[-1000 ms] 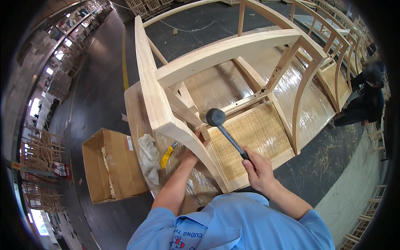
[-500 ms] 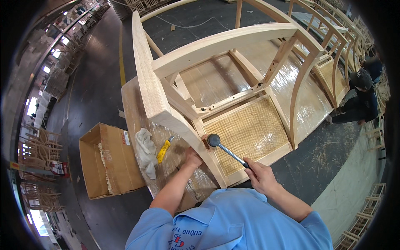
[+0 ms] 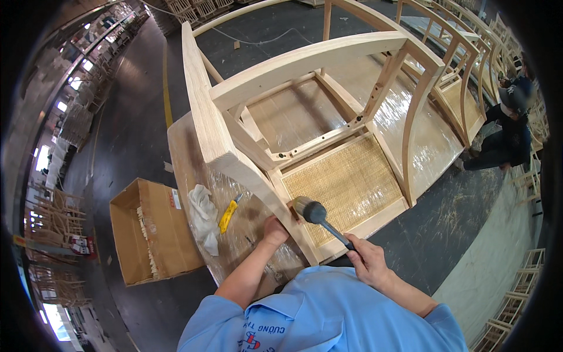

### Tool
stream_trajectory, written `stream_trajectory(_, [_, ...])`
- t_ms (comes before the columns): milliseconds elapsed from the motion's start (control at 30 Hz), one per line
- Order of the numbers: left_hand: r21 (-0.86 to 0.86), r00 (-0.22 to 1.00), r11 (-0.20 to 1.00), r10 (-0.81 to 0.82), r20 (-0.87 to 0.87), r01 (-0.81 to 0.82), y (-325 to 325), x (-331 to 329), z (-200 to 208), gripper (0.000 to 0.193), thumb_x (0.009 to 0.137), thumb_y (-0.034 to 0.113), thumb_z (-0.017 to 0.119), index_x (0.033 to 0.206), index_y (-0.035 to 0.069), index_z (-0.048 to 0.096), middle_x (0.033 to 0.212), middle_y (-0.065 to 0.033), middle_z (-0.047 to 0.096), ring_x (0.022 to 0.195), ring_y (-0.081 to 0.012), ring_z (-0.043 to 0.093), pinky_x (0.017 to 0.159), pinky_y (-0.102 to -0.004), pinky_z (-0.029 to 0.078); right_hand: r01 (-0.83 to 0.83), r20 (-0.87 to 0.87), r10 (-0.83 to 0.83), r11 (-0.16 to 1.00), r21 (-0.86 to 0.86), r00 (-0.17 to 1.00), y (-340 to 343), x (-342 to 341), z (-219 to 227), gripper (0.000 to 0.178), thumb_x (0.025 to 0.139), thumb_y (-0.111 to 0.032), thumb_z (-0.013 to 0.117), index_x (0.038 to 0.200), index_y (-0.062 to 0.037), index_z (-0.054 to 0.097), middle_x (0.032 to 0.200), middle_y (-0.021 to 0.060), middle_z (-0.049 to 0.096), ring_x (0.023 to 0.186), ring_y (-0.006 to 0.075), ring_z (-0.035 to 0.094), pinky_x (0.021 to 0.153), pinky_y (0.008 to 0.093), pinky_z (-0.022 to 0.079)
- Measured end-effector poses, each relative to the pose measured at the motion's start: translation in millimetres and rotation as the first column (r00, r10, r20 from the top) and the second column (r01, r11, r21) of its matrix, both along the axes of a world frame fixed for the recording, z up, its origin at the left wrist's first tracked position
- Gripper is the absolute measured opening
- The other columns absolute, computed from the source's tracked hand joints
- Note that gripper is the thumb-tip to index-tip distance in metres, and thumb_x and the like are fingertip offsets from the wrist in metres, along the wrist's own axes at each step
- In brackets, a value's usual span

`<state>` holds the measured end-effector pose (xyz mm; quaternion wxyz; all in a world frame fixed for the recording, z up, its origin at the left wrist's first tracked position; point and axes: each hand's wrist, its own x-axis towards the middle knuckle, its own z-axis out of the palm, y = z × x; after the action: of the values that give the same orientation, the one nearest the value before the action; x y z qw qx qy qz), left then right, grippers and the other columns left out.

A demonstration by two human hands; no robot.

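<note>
A furniture workshop, probably a factory hall: unfinished wooden chair frames [image 3: 328, 100] on a plastic-wrapped counter [image 3: 428, 146], more stacked frames [image 3: 53, 217] along dark aisles.

Chair frame [image 3: 234, 158] beside open cane panel [image 3: 346, 188]

Scene was evenly bright, diffuse overhead light; windows blown out at far left. Glare streaks on plastic wrap [image 3: 434, 141] over table [image 3: 182, 146]. Shadows soft, short. Strong fisheye bend twd rim, black vignette at corners. Centre sharp; mallet head [image 3: 309, 209] slightly motion-blurred.
</note>
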<state>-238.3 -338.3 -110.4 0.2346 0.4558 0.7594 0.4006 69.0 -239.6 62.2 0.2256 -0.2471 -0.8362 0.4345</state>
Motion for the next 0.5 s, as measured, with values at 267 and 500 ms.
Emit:
stream_trajectory(267, [-0.046,0.991,0.999,-0.006,-0.135,0.000,-7.5,11.7,29.5,0.041,0.084,0.032,0.081,0.118,0.010,0.077,0.112,-0.0163,0.078,0.107,-0.0373,0.073,0.091,-0.0453,0.060,0.011,0.208,-0.002,0.999,-0.041,0.978,0.0,11.5,-7.7,0.041,0.104,-0.014,0.065,0.142,-0.0014,0.060,0.089,0.0195,0.069,0.076,0.0383,0.069,0.069,0.0451,0.057])
stream_trajectory(500, [-0.078,0.978,0.996,-0.056,-0.199,0.041,-12.8,8.8,32.2,0.042,0.091,0.020,0.073,0.132,0.010,0.071,0.116,-0.0177,0.077,0.106,-0.0343,0.075,0.091,-0.0418,0.060,-0.021,0.192,0.025,0.999,-0.025,0.981,-6.9,18.3,-15.4,0.039,0.103,-0.014,0.065,0.141,-0.0029,0.061,0.089,0.0194,0.069,0.076,0.0387,0.069,0.069,0.0457,0.057])
